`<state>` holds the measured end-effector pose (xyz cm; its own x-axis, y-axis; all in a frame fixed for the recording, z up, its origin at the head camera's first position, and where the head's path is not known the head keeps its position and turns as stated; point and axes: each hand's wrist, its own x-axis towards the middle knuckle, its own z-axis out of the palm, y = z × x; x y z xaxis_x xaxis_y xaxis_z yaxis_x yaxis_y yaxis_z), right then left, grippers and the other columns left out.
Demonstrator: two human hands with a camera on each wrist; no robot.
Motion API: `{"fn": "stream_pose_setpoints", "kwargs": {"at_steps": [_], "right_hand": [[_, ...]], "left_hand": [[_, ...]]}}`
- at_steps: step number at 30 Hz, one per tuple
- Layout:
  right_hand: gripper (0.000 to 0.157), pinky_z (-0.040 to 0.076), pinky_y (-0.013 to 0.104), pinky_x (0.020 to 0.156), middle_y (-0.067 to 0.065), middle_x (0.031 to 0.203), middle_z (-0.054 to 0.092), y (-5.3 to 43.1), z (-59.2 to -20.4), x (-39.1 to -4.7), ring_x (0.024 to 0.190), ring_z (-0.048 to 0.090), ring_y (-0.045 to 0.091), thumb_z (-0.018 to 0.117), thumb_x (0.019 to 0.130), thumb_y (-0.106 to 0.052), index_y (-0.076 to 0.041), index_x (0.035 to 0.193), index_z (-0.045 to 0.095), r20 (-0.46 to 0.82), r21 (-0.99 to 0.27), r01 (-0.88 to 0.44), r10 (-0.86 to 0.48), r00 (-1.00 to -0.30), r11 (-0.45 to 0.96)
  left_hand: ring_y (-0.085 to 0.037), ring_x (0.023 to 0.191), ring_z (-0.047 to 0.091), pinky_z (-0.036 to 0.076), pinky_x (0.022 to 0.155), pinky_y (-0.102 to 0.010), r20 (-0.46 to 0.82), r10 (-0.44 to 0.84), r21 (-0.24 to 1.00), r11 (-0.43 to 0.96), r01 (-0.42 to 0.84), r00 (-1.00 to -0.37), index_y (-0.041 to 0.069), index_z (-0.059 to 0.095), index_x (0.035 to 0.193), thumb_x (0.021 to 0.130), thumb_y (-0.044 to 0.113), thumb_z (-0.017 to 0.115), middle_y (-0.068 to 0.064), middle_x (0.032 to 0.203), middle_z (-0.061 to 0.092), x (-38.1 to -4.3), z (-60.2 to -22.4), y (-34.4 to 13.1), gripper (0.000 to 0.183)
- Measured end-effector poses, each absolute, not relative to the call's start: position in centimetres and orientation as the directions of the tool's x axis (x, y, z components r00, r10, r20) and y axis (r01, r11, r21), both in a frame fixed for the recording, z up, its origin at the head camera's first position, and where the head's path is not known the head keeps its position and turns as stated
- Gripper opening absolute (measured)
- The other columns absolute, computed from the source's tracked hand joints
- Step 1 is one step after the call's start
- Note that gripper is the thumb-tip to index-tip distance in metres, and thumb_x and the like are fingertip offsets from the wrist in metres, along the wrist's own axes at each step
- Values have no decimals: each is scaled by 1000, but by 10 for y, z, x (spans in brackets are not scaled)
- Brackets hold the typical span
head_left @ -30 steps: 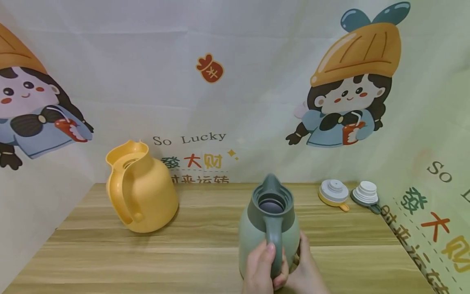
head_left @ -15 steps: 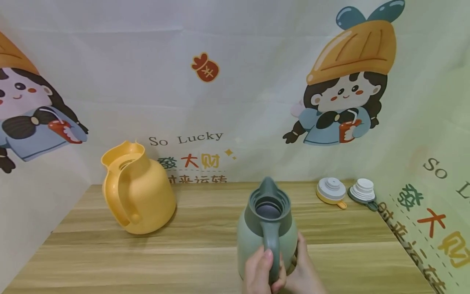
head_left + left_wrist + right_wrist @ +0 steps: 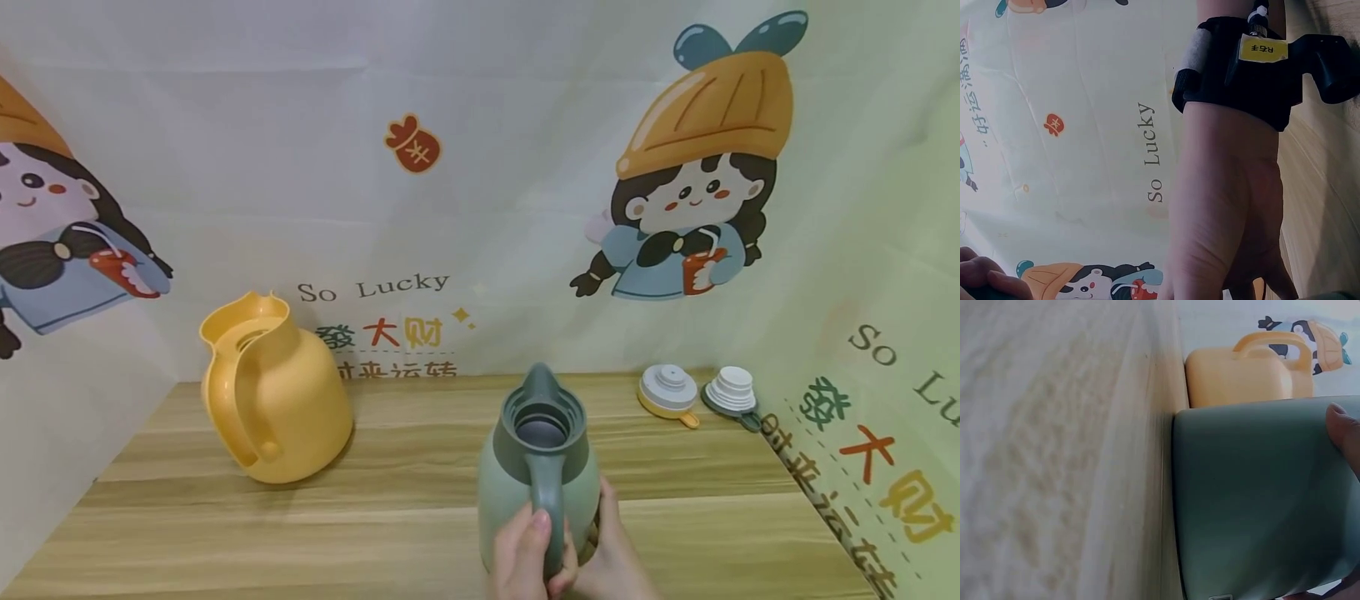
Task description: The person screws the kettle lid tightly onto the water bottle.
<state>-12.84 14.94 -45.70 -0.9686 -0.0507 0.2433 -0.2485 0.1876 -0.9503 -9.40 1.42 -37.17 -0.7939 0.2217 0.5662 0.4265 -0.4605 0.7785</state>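
A pale green thermos jug [image 3: 536,467] with a dark green collar, spout and handle stands at the front of the table. Its mouth has no lid on it. My left hand [image 3: 517,554] grips the lower part of the handle, thumb along its side; those fingers [image 3: 991,278] show at the lower left of the left wrist view. My right hand [image 3: 611,554] holds the right side of the jug's body. In the right wrist view its thumb [image 3: 1344,434] lies against the green wall, and the jug's base is right at the tabletop.
A yellow thermos jug [image 3: 292,408], also lidless, stands at the back left. At the back right lie a white-and-yellow lid [image 3: 669,390] and a white-and-green lid [image 3: 731,393]. Printed cloth [image 3: 495,217] walls in the wooden table [image 3: 405,533].
The whole head view has shifted slightly left in the picture. Both hands keep the same hold on the green thermos jug, which has not visibly moved on the table.
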Motion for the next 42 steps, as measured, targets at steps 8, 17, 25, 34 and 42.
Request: {"fn": "stream_pose_setpoints", "kwargs": {"at_steps": [8, 17, 25, 34, 42], "right_hand": [[116, 41, 41, 86, 13, 127, 40, 152, -455, -126, 111, 43, 29, 88, 51, -11, -23, 139, 15, 191, -958, -207, -96, -977, 201], [109, 33, 59, 91, 24, 140, 24, 182, -423, -129, 120, 30, 45, 81, 63, -8, -12, 144, 9, 132, -871, -183, -143, -981, 455], [101, 29, 63, 92, 33, 138, 22, 233, -372, -164, 119, 28, 50, 80, 69, -19, 3, 141, 12, 258, -629, -259, -117, -959, 733], [101, 24, 65, 93, 32, 137, 22, 282, -332, -203, 123, 22, 48, 81, 71, -24, 3, 141, 14, 408, -556, -306, -66, -910, 773], [98, 21, 65, 95, 33, 139, 16, 326, -321, -241, 124, 17, 49, 74, 77, -33, 3, 142, 10, 412, -483, -235, -18, -911, 843]], "left_hand": [[-8, 39, 29, 20, 31, -20, 534, 230, 807, -424, 410, -813, -5, 39, 75, 100, 11, 19, -15, 45, 29, -94, -375, 14, 35], [-10, 38, 30, 23, 32, -19, 585, 183, 779, -399, 485, -790, -4, 40, 73, 98, 6, 20, -13, 44, 31, -96, -373, 14, 33], [-6, 39, 30, 23, 32, -17, 570, 181, 788, -397, 471, -801, -3, 40, 74, 97, 3, 20, -14, 43, 31, -96, -374, 14, 32], [-7, 37, 30, 22, 29, -18, 648, 183, 737, -396, 548, -739, -3, 40, 74, 93, -8, 15, -12, 42, 32, -99, -377, 17, 32], [-7, 38, 30, 23, 30, -19, 631, 181, 749, -398, 530, -754, -3, 40, 73, 95, -3, 17, -12, 42, 31, -98, -376, 15, 31]]}}
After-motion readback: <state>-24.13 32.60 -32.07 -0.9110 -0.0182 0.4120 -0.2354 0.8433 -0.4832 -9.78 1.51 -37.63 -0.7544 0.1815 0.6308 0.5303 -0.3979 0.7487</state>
